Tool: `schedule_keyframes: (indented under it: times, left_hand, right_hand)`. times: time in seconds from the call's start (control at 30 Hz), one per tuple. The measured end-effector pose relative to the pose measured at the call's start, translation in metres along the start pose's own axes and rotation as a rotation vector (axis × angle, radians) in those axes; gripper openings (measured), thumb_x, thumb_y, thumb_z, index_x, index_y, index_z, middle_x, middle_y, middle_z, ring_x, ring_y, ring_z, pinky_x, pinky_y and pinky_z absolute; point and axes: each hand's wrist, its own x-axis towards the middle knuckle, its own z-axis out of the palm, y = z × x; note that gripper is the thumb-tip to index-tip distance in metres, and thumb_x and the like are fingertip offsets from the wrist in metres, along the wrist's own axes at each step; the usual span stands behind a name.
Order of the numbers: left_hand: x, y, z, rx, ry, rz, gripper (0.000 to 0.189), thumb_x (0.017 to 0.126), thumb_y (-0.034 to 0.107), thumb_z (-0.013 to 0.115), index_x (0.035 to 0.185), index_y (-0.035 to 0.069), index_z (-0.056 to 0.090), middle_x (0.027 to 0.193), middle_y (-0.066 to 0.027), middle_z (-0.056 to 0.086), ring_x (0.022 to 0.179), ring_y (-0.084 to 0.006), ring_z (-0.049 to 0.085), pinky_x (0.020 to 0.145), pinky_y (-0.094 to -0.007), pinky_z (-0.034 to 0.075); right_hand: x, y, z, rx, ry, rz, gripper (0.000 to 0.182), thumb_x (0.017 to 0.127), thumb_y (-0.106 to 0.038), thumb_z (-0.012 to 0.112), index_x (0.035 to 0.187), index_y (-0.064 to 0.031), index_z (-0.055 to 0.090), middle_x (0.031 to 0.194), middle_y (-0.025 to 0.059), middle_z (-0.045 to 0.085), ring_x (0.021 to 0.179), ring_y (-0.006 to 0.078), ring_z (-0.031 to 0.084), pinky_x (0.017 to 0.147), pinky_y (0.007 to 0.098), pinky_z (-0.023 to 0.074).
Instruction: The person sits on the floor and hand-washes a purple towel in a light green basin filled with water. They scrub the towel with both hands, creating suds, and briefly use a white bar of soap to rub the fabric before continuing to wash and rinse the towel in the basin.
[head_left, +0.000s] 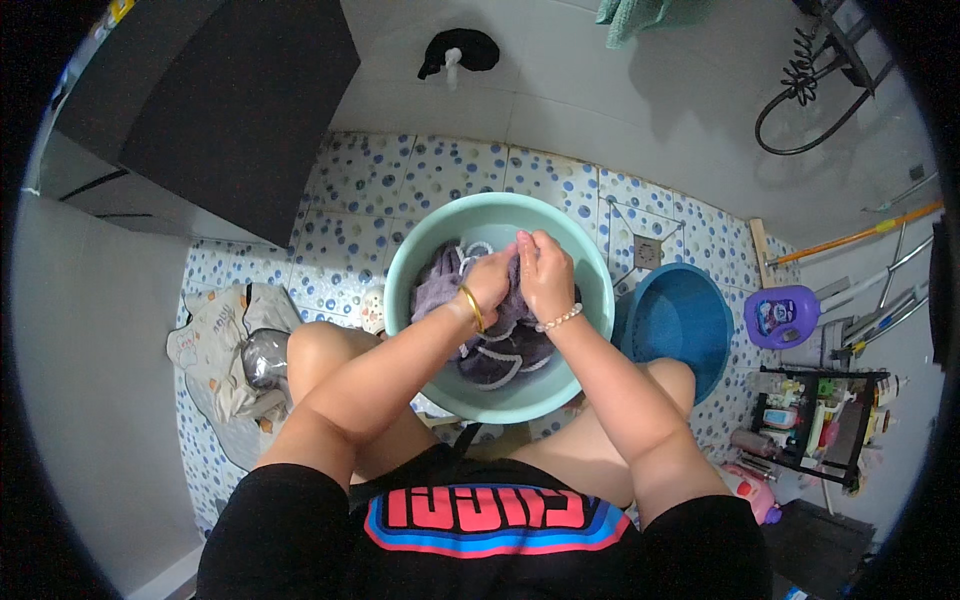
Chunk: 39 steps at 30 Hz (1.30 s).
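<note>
A pale green plastic basin (501, 409) stands on the floor between my knees. In it lies a bunched purple cloth (442, 292) with white trim, and a darker, wet-looking part spreads towards the near side. My left hand (486, 283), with a gold bangle at the wrist, grips the cloth from the left. My right hand (546, 276), wearing a beaded bracelet, closes on the same cloth from the right. The two hands nearly meet above the basin's middle, fingertips towards its far side. The cloth between my palms is partly hidden.
A blue plastic tub (675, 330) stands close on the basin's right, near a floor drain (647, 253). Beyond it are a purple detergent bottle (781, 316) and a black rack (821, 424) of bottles. Light printed fabric (217, 337) lies left. A dark cabinet (240, 112) juts out at upper left.
</note>
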Motion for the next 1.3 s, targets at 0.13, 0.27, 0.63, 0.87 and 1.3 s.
schedule_keyframes:
  times: [0.13,0.27,0.63,0.87,1.3]
  left_hand:
    - [-0.006,0.033,-0.013,0.009,-0.195,0.13,0.03,0.087,0.031,0.046,0.083,0.003,0.055,0.074,-0.0002,0.054,0.066,-0.0071,0.049,0.06,-0.0226,0.041]
    - [-0.019,0.048,-0.025,0.259,-0.248,0.326,0.024,0.078,0.027,0.06,0.08,0.004,0.054,0.071,0.0014,0.054,0.064,-0.0063,0.049,0.058,-0.0213,0.041]
    - [-0.031,0.037,-0.055,0.736,-0.508,0.324,0.03,0.079,0.03,0.058,0.086,0.0,0.059,0.077,-0.005,0.057,0.072,-0.013,0.055,0.063,-0.0271,0.043]
    - [-0.069,0.049,-0.019,-0.51,-0.474,0.023,0.034,0.085,0.031,0.047,0.101,0.001,0.051,0.093,-0.0088,0.058,0.083,-0.0195,0.058,0.077,-0.0338,0.047]
    - [-0.032,-0.004,-0.001,-0.035,0.151,0.088,0.032,0.089,0.032,0.039,0.089,0.004,0.053,0.08,-0.0038,0.054,0.073,-0.0136,0.051,0.063,-0.028,0.043]
  right_hand:
    - [0.003,-0.017,-0.037,-0.022,-0.3,0.006,0.038,0.071,-0.035,0.065,0.084,-0.0005,0.054,0.067,0.0159,0.055,0.064,0.0254,0.054,0.062,0.0318,0.0432]
    - [-0.004,-0.002,-0.058,0.215,-0.423,0.136,0.035,0.068,-0.019,0.067,0.093,0.0024,0.054,0.079,0.0092,0.059,0.07,0.0183,0.056,0.066,0.0275,0.0451]
    - [0.005,0.017,-0.069,1.088,0.035,0.424,0.021,0.075,-0.002,0.047,0.096,0.0,0.048,0.087,0.0055,0.052,0.08,0.0131,0.049,0.074,0.0255,0.0405]
    - [-0.028,-0.026,-0.044,0.622,-0.048,0.301,0.029,0.071,0.0,0.045,0.097,-0.0026,0.057,0.087,0.0067,0.058,0.075,0.0135,0.052,0.07,0.0239,0.0409]
    - [-0.022,-0.024,0.001,-0.144,0.066,0.009,0.024,0.077,-0.023,0.055,0.072,-0.0004,0.052,0.073,0.0172,0.054,0.067,0.035,0.053,0.059,0.0393,0.0422]
